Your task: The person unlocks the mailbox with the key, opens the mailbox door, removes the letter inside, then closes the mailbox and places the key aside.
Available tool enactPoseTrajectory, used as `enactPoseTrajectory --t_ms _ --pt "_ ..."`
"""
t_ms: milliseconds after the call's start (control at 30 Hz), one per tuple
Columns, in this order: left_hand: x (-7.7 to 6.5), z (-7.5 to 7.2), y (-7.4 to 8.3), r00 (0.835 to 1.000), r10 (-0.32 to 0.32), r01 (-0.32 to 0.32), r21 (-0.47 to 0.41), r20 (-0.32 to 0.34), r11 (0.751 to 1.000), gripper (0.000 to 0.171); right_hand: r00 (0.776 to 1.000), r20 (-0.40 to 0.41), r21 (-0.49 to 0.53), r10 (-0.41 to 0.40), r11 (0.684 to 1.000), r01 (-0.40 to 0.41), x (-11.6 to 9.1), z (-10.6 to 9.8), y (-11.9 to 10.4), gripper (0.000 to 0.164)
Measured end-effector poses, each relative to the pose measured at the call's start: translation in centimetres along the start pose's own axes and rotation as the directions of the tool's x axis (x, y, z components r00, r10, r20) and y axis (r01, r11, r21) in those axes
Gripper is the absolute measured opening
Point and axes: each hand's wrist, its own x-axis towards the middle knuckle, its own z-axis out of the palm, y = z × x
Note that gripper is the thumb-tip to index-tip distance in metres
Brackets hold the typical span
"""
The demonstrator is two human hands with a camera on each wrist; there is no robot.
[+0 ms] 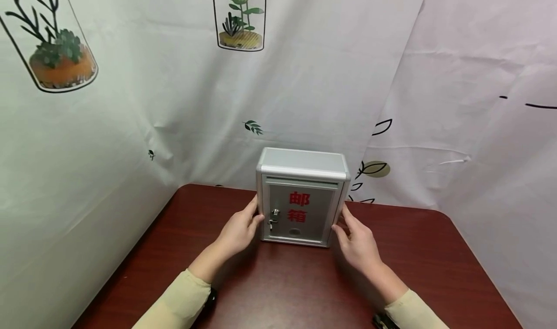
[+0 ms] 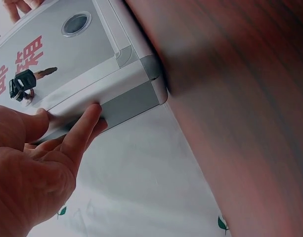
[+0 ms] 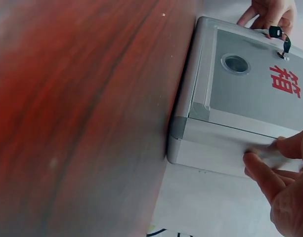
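Note:
A silver metal mailbox (image 1: 322, 213) stands upright toward the back of the table, its front with red characters facing me. My left hand (image 1: 238, 230) holds its left side, thumb by the front edge and fingers along the side wall. On the opposite side my right hand (image 1: 360, 244) grips in the same way, low on the wall. A lock (image 1: 275, 213) with a key (image 2: 45, 73) hanging from it sits on the door's left. Below the characters is a small round window (image 3: 235, 63). The door appears closed, with a slot along its top.
The dark red wooden table (image 1: 300, 285) has rounded back corners. White cloth (image 1: 196, 101) printed with plants hangs right behind the table and along both sides.

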Motion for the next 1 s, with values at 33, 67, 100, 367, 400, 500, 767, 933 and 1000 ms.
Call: enactPoseTrajectory --t_ms 33,67,100,367,400,500,767,933,1000 --pt "0.1 0.1 0.1 1.000 0.004 -0.004 -0.002 0.004 1.000 0.065 1.000 -0.004 -0.004 -0.003 1.000 0.003 -0.1 -0.1 0.1 0.085" --pt "0.2 0.2 0.1 1.000 0.005 -0.005 -0.003 0.008 1.000 0.065 1.000 -0.009 -0.015 -0.009 1.000 0.009 -0.1 -0.2 0.1 0.086" --pt "0.2 0.4 0.1 1.000 0.003 -0.003 -0.004 0.014 1.000 0.065 1.000 -0.015 -0.020 -0.013 1.000 0.012 -0.2 -0.3 0.2 0.087" --pt "0.5 1.0 0.7 0.999 0.012 -0.012 -0.012 0.030 1.000 0.066 0.999 -0.040 -0.026 -0.016 1.000 0.015 -0.7 -1.0 0.4 0.091" --pt "0.6 1.1 0.7 0.999 0.016 -0.016 -0.013 0.029 1.000 0.066 0.999 -0.043 -0.025 -0.016 1.000 0.015 -0.7 -1.1 0.5 0.090" --pt "0.6 1.5 0.9 0.999 0.017 -0.016 -0.021 0.033 1.000 0.066 0.998 -0.051 -0.024 -0.021 1.000 0.020 -0.9 -1.4 0.6 0.089" --pt "0.7 1.9 1.3 0.999 0.000 0.001 -0.021 0.046 1.000 0.068 0.998 -0.058 -0.034 -0.012 0.999 0.010 -1.1 -1.8 0.9 0.087" --pt "0.7 1.9 1.5 0.999 -0.005 0.005 -0.014 0.050 1.000 0.069 0.999 -0.052 -0.032 -0.001 0.999 -0.001 -1.2 -2.1 1.1 0.088" --pt "0.6 2.0 1.7 0.999 -0.002 0.003 -0.015 0.054 1.000 0.068 0.999 -0.053 -0.030 0.007 1.000 -0.008 -1.3 -2.2 1.1 0.087"
